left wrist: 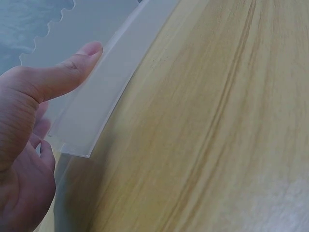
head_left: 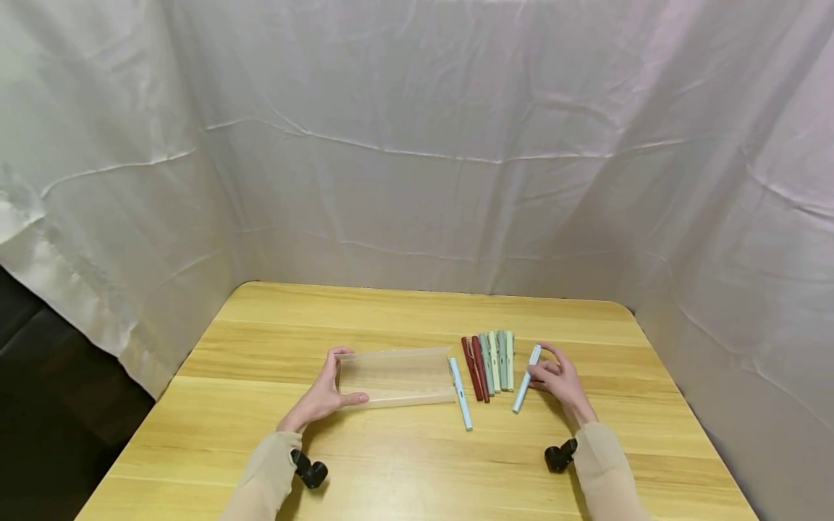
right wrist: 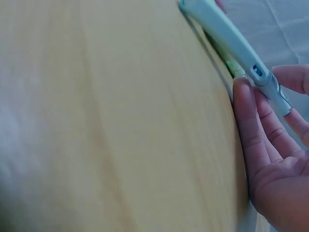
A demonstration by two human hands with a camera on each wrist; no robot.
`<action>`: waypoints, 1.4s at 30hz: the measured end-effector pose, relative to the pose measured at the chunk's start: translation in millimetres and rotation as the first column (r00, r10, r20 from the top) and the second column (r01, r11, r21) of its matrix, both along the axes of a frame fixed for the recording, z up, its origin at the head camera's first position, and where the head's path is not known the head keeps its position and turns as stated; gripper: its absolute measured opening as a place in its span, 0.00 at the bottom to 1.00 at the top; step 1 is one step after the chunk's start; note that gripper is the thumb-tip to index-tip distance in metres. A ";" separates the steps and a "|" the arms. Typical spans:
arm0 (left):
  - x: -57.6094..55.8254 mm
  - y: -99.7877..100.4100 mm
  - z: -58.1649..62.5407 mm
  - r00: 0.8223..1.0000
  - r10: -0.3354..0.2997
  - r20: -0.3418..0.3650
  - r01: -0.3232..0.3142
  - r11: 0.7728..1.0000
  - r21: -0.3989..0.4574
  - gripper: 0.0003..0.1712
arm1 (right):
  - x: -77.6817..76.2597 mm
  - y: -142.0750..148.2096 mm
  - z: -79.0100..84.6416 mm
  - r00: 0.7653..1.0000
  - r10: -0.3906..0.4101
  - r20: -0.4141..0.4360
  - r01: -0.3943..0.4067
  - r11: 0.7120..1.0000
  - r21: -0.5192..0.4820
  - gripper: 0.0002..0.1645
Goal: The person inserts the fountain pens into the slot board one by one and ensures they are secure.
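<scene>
The work surface was a table of pale yellow wood with streaked grain and rounded far corners; glare showed at the lower right of the left wrist view. A creased whitish curtain enclosed the far side and both flanks, and a dark area lay beyond its lower edge at the left. The tray, translucent with a scalloped edge, was left of the pens; the left hand was clamped on its left end, thumb on the near wall. The right hand pinched a light blue pen, slanted, right of the row; contact with the table could not be determined. The row ran left to right: two red pens, then grey-green, pale green, grey-green and pale green pens, lying side by side. A second blue pen lay between tray and row. The held pen carried a wire clip and a small oval opening; any lettering on the pens was too small to read.
</scene>
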State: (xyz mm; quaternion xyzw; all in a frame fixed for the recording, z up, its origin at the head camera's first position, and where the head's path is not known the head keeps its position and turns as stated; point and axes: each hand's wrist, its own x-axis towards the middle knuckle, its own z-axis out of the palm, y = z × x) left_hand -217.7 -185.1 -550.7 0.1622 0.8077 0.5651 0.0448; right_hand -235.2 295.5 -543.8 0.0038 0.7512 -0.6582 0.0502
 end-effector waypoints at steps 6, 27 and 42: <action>0.5 0.8 1.6 1.000 0.002 0.018 -0.002 1.000 -0.006 0.54 | 5.4 -5.5 2.3 1.000 -0.021 -0.020 0.019 0.995 -0.093 0.42; 3.8 2.0 2.4 1.000 0.021 0.021 -0.020 0.998 -0.055 0.59 | 21.6 -65.2 24.3 0.962 -0.071 -0.264 0.010 0.974 -0.226 0.42; 4.9 1.0 1.0 1.000 0.005 -0.015 -0.006 0.999 -0.045 0.56 | 18.9 -113.3 22.8 0.906 -0.069 -0.417 -0.039 0.969 -0.245 0.38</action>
